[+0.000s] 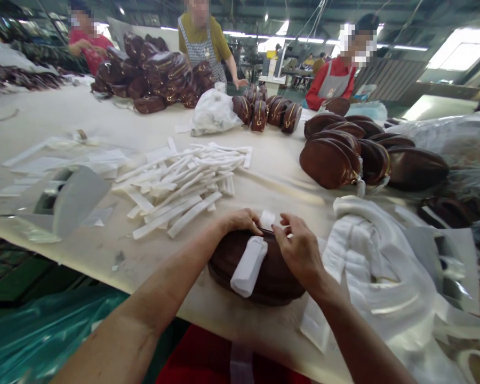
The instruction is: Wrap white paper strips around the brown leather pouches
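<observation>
A dark brown leather bag [280,277] lies on the table edge in front of me. Across its near face hangs a roll of white wrapping [248,266]. At the bag's upper edge, the fingers of my left hand [242,220] are bent and closed on the rim. My right hand [300,248] is at the upper right of the bag, its fingers bent but apart, the fingertips close to the rim. Between the two hands, a small white piece [268,218] shows just beyond the rim. The undersides of my fingers are partly hidden.
Loose white strips [188,181] are heaped left of centre. On the right lie bundled white foam wrap [368,266] and a stack of brown bags [332,160]. Farther back are a white plastic bag [214,112], a big bag pile [156,72] and several people across the table.
</observation>
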A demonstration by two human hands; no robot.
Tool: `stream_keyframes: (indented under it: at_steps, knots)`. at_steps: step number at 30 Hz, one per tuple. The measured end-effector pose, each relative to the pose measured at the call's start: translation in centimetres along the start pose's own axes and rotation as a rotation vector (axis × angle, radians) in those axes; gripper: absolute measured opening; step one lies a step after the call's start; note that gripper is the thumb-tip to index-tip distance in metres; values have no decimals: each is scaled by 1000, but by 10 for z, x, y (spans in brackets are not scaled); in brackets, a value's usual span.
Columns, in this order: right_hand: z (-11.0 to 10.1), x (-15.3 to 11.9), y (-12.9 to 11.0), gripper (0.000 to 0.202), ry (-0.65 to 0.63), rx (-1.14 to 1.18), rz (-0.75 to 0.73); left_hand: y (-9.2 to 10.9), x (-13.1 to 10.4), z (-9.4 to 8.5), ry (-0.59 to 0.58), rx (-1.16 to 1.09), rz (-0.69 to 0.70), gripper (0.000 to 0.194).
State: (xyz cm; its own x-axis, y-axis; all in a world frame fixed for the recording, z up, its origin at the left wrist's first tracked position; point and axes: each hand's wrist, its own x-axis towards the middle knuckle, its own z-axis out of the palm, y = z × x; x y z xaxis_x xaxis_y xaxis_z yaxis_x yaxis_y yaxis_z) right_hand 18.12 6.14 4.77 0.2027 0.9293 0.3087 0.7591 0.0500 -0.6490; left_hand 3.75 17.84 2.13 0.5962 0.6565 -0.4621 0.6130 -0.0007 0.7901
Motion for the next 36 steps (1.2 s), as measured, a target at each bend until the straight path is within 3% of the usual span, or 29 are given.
stream_keyframes:
  at_steps: [3, 6, 12, 16, 19, 22, 25, 31, 36]
  knots:
    - [34, 20, 9, 29, -33, -172, 171, -3, -2, 2, 15, 45, 22, 19]
    - [49, 26, 21, 27, -111, -101, 287, -6, -3, 3, 31, 109, 41, 19]
    - [52, 39, 38, 45, -167, 62, 345, -7, -6, 5, 63, 228, 70, 19]
    - [52, 38, 34, 72, -227, 414, 393, -5, -11, 6, 88, 280, 64, 21]
    - [49, 34, 30, 56, -160, 530, 409, -3, -14, 7, 116, 322, 52, 23]
    - [46, 29, 26, 30, -115, 517, 340, -1, -17, 7, 136, 366, 40, 20]
    - [45, 23, 21, 24, -114, 513, 213, -1, -18, 8, 147, 397, 47, 18]
    - [32, 10, 10, 17, -89, 230, -76, -6, -14, 8, 160, 396, 44, 21]
    - [16, -11, 5, 12, -203, 162, -194, -9, -12, 10, 131, 341, 77, 20]
